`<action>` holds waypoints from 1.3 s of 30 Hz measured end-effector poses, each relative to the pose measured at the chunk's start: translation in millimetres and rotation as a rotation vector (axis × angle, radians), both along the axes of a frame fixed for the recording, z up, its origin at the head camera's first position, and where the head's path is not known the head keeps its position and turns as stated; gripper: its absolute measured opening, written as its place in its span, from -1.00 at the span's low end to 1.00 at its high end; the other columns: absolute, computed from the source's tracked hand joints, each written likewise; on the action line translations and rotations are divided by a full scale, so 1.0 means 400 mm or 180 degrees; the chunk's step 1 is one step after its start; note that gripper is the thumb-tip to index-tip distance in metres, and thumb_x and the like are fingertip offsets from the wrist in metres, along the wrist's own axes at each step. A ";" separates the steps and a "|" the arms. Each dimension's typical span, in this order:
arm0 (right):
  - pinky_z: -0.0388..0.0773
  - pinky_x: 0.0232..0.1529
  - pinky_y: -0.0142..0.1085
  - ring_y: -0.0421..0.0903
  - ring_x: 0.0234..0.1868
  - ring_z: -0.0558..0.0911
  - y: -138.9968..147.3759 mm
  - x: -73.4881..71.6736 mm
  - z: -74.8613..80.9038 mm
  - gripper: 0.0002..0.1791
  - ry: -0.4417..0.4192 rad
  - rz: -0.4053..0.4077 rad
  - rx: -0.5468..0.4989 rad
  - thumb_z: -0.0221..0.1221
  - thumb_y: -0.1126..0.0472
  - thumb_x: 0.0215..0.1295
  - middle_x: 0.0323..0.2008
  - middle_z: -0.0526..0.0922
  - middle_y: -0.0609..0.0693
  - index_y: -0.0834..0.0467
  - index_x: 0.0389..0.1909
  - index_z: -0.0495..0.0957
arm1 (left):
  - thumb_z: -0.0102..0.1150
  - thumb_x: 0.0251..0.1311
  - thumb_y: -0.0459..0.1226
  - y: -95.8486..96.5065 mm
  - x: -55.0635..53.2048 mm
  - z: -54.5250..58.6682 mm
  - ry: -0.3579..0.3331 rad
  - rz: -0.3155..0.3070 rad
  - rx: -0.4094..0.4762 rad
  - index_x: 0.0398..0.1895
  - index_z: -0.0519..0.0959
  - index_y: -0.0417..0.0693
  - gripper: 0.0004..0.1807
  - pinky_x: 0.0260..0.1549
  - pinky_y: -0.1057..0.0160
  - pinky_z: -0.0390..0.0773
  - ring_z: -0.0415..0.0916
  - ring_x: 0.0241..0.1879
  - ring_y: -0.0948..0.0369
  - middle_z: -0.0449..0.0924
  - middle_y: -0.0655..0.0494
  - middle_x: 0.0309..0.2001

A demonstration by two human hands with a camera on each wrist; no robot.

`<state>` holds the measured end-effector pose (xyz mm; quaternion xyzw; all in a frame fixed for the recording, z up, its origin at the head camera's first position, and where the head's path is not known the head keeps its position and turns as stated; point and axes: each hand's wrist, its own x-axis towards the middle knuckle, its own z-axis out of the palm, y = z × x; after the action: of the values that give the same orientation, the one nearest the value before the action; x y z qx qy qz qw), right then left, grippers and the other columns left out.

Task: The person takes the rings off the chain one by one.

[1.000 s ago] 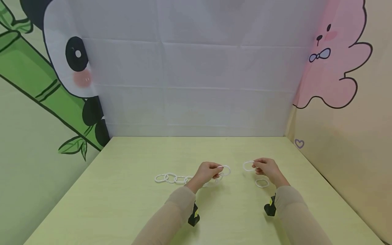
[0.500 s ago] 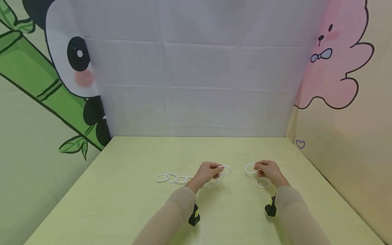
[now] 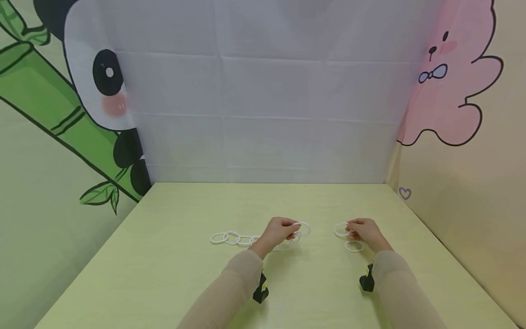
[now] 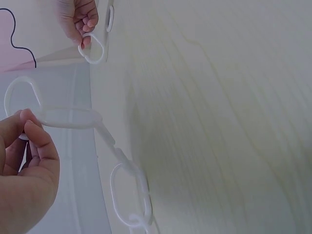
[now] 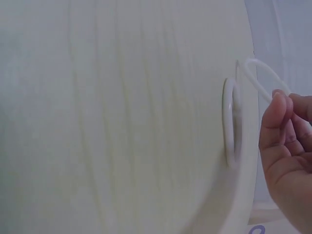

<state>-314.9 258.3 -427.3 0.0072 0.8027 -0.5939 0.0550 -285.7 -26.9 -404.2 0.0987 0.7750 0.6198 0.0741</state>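
My left hand (image 3: pixel 276 232) pinches the end link of a white plastic chain (image 3: pixel 225 236) between thumb and fingers. In the left wrist view, that held link (image 4: pixel 35 90) stands up above the fingertips, and the following links slope down toward the table. Part of the chain lies hidden behind the left hand in the head view. Across a gap to the right, my right hand (image 3: pixel 367 232) pinches a separate white oval link (image 3: pixel 336 228), raised off the table. Just below that hand, a loose white link (image 5: pixel 227 122) lies on the tabletop.
The pale yellow table (image 3: pixel 164 283) ends at a white sheet (image 3: pixel 263 114) at the back. Painted walls (image 3: pixel 460 192) stand at both sides. A small black camera (image 3: pixel 260 290) hangs under each wrist.
My right hand has drifted a little to the right and nearer to me, its link tilting along with it. The left hand and the chain have stayed nearly still.
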 end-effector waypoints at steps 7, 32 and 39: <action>0.54 -0.46 -0.41 -0.22 -0.55 0.51 0.009 -0.007 -0.017 -0.65 -0.0079 -0.0106 -0.0051 0.03 0.35 0.32 -0.44 0.60 0.05 0.58 -0.03 0.36 | 0.19 0.19 -0.30 0.002 -0.004 -0.005 0.0017 0.0017 0.0008 -0.17 0.61 -0.33 -0.75 -0.42 0.35 0.53 0.43 -0.54 0.32 0.54 0.08 -0.48; 0.50 -0.58 -0.42 -0.21 -0.64 0.49 0.015 -0.010 -0.026 -0.70 -0.0286 -0.0405 0.0044 0.07 0.39 0.26 -0.63 0.52 0.03 0.58 -0.10 0.41 | 0.17 0.20 -0.27 -0.013 0.001 0.001 -0.0040 0.0007 -0.0027 -0.17 0.61 -0.31 -0.75 -0.38 0.33 0.54 0.44 -0.53 0.31 0.54 0.09 -0.46; 0.42 -0.61 -0.44 -0.24 -0.66 0.44 0.030 -0.019 -0.039 -0.74 -0.0169 -0.0350 0.0411 0.10 0.36 0.22 -0.69 0.48 -0.02 0.54 -0.20 0.50 | 0.18 0.19 -0.27 -0.014 0.003 0.001 -0.0032 -0.0005 -0.0043 -0.16 0.60 -0.34 -0.72 -0.39 0.34 0.53 0.43 -0.54 0.31 0.53 0.10 -0.49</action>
<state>-322.3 270.3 -443.0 0.0706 0.8359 -0.5426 0.0429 -284.4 -32.3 -403.7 0.0957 0.7788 0.6149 0.0791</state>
